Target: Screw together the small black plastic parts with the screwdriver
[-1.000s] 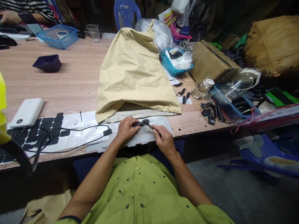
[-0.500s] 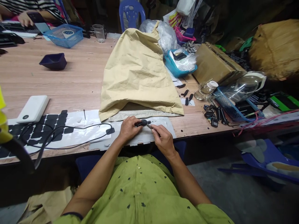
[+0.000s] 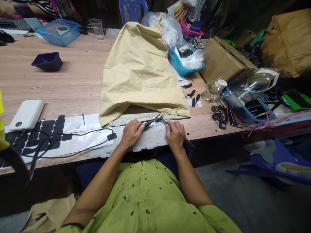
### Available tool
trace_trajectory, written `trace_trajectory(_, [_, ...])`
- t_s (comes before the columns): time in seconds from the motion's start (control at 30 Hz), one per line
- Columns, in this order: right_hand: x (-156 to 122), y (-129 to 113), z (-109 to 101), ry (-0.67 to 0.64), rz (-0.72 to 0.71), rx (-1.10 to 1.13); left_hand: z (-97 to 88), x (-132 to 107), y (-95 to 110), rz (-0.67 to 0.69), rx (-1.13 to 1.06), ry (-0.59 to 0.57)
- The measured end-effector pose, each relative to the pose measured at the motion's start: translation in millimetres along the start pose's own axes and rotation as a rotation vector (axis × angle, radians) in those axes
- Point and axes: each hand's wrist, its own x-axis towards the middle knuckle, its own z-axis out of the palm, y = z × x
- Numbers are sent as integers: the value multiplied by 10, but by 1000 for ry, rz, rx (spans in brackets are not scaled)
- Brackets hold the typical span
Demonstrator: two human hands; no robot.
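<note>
My left hand (image 3: 131, 133) is closed on a thin black tool (image 3: 147, 123) that lies on a white sheet (image 3: 150, 139) at the table's near edge. My right hand (image 3: 175, 136) is wrapped round the dark handle of a small hammer, whose metal head (image 3: 159, 117) is raised just above the tip of the black tool. The handle's end sticks out past my right wrist. Both hands rest close together, just in front of a crumpled tan paper bag (image 3: 141, 69).
A white sheet with black square pads (image 3: 46, 137), a black cable (image 3: 80, 134) and a white power bank (image 3: 26, 114) lie to the left. A dark blue tray (image 3: 47, 61), blue baskets (image 3: 57, 31) and a plastic cup (image 3: 96, 28) stand farther back. Boxes, bottles and small tools crowd the right side.
My right hand has shifted right and now grips a small hammer with its head lifted over the black tool. The left hand stays in place. The other person's hand has left the view.
</note>
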Motion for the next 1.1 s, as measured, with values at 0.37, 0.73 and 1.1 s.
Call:
trace_trajectory(0.37, [4,-52,-23,-25,-2,-24,-128,-440,79,274,-39,-49])
trace_trajectory(0.73, [-2,-76,-32,-30,2,-48,-26,-879,134,444,338,-140])
trace_trajectory(1.1, [-7,-65,13,2,-6,-12,-251,156,76,21,179,-23])
